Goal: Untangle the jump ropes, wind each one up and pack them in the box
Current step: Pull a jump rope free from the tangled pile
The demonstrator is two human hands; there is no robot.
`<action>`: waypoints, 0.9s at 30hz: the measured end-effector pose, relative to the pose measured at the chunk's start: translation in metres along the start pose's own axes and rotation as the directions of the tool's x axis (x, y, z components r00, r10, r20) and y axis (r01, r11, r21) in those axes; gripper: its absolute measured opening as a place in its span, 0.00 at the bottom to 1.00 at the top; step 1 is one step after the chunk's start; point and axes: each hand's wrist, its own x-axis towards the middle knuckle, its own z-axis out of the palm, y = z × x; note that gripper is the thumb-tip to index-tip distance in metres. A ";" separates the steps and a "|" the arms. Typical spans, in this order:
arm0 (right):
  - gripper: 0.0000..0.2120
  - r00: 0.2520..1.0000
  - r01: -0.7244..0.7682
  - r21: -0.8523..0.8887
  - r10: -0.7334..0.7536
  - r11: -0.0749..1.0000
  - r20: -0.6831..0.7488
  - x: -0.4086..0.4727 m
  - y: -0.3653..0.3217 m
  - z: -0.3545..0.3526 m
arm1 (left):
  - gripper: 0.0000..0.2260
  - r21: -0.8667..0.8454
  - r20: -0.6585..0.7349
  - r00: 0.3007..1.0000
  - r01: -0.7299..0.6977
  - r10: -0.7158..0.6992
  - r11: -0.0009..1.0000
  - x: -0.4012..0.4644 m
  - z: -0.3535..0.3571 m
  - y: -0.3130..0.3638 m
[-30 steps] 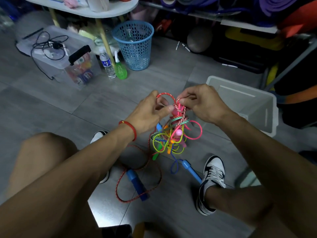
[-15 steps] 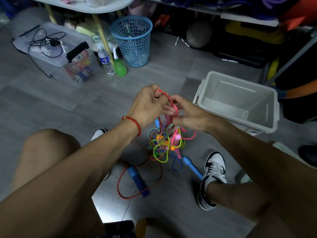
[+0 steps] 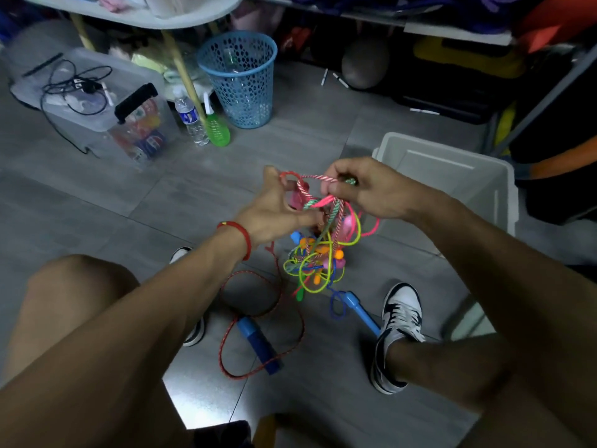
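while the left hand [image 3: 274,211] grips the rope tangle [image 3: 319,250] above the floor, the right hand [image 3: 365,189] pinches a red-and-white rope [image 3: 318,178] beside the box [image 3: 504,179].

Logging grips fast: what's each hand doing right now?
Left hand: grips the jump-rope tangle.
Right hand: pinches a red-and-white rope.

Tangled multicoloured jump ropes [image 3: 318,253] held aloft, empty grey box [image 3: 452,176] beside

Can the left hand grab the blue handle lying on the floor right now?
Probably not yet. The left hand is busy holding the tangle of ropes. The blue handle lies uncovered below, so letting go would likely free the way.
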 end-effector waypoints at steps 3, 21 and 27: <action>0.05 0.998 -0.010 0.119 0.003 0.993 0.056 -0.003 -0.008 0.001 | 0.30 0.047 -0.008 0.995 -0.097 0.097 0.994 0.006 0.014 -0.012; 0.12 0.937 -0.347 -0.742 0.232 0.573 -0.260 -0.011 0.038 -0.047 | 0.14 0.410 -0.119 0.918 -0.301 0.377 0.861 0.017 -0.021 0.010; 0.40 0.963 -0.265 -0.565 0.246 0.782 -0.111 -0.007 0.030 -0.002 | 0.16 0.048 -0.155 0.972 -0.171 0.177 0.984 0.022 -0.011 0.005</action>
